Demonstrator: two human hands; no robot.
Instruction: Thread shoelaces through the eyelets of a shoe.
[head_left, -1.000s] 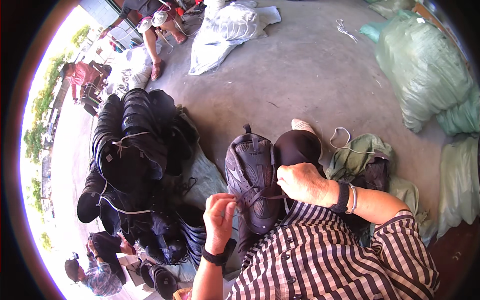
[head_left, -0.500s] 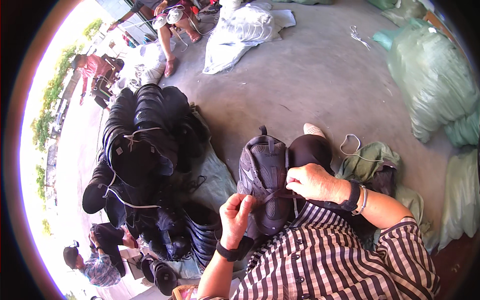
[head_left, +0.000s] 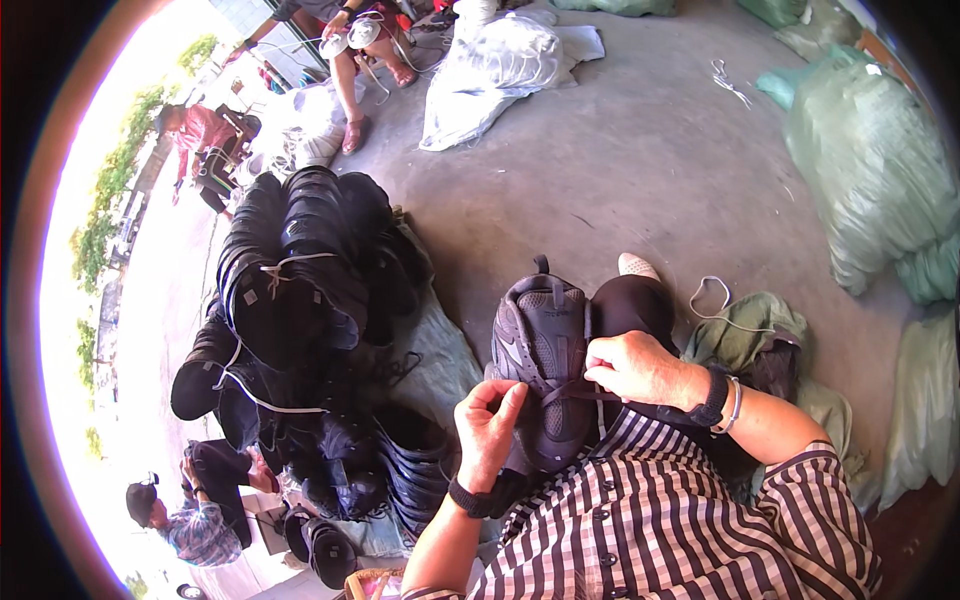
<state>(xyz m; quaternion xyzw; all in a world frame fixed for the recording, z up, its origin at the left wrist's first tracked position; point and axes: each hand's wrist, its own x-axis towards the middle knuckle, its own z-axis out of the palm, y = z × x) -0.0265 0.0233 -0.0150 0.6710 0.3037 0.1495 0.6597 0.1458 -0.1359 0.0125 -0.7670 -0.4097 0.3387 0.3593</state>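
Observation:
A dark grey sneaker [head_left: 541, 325] rests on my lap, its toe toward me and its heel loop at the far end. A dark shoelace [head_left: 563, 391] crosses over its front part. On the shoe's left side, my left hand [head_left: 486, 432] is closed in a pinch on one part of the lace, thumb against forefinger. My right hand [head_left: 643, 370] is closed at the right side, fingers curled round the lace's other part. Its fingertips are partly hidden. Beneath the sneaker, dark-trousered legs [head_left: 632, 303] show.
Bundled black shoe parts [head_left: 290, 310], tied with white cord, are heaped at left on a pale sheet [head_left: 440, 350]. A green sack [head_left: 745, 335] lies right of my knee. Large pale green bags [head_left: 868, 160] stand far right, a white sack [head_left: 495, 70] far ahead. Other people [head_left: 200, 140] sit at left.
The whole view has shifted slightly, so things appear a little further right. My left hand has come slightly up and closer to the shoe. Both hands keep hold of the lace.

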